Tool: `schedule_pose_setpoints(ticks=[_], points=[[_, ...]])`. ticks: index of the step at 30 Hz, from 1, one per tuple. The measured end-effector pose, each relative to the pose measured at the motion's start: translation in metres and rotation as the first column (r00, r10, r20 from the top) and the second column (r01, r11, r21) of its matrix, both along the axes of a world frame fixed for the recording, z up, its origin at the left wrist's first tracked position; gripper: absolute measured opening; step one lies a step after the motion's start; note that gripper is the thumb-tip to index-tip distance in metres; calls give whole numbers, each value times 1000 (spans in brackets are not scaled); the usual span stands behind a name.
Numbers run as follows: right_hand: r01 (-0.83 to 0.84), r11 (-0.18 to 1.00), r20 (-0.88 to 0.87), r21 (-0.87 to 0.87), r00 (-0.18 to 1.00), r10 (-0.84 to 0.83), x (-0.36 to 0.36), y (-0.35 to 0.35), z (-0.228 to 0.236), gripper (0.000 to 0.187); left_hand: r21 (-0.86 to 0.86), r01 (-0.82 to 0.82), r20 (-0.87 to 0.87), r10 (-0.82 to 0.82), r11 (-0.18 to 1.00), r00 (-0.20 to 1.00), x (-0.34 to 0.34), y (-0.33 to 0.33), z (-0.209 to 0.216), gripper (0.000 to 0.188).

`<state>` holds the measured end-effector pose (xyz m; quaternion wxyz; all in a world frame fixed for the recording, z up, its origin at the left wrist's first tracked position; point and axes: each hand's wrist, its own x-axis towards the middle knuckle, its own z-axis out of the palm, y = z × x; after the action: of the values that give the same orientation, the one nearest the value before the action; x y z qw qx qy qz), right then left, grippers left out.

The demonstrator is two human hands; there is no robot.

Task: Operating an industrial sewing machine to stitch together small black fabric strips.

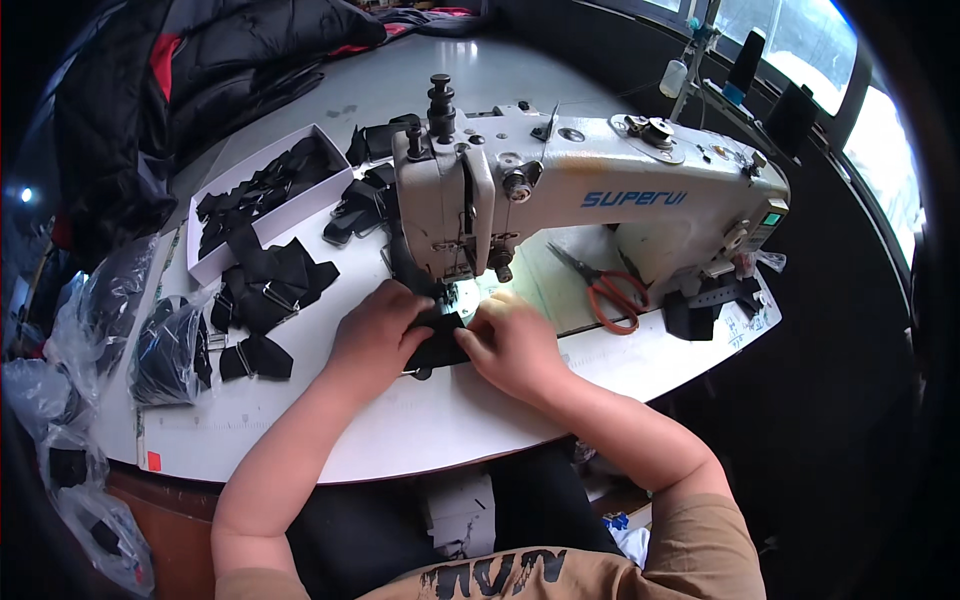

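Observation:
Both of my hands are at the needle end of a white sewing machine (560, 165). A piece of black webbing strap (440, 345) lies flat under the presser foot area, with a small metal buckle at its near edge. My left hand (375, 335) grips the strap's left side, thumb and fingers pinched on it. On the right side, my right hand (510, 340) pinches the same strap close to the lit needle plate. The exact point under the needle is partly hidden by my fingers.
Red-handled scissors (615, 300) lie under the machine arm. A white box (265, 225) of black strap pieces stands left, with loose buckled straps (265, 285) beside it. Plastic bags (170, 345) hang at the left edge. Dark padded fabric (220, 70) is heaped behind.

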<state>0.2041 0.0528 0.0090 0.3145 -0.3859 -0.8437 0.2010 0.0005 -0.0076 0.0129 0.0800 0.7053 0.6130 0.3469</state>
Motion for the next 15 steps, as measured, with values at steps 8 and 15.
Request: schedule_pose_setpoints(ticks=[8,15], points=[[72,996,11,48,997,-72,0,7,-7,20,118,228,-300,-184,967,936,16,-10,-4,22],[79,995,5,56,997,-79,0,6,-8,18,166,292,-460,-188,942,868,-1,-9,-11,26]])
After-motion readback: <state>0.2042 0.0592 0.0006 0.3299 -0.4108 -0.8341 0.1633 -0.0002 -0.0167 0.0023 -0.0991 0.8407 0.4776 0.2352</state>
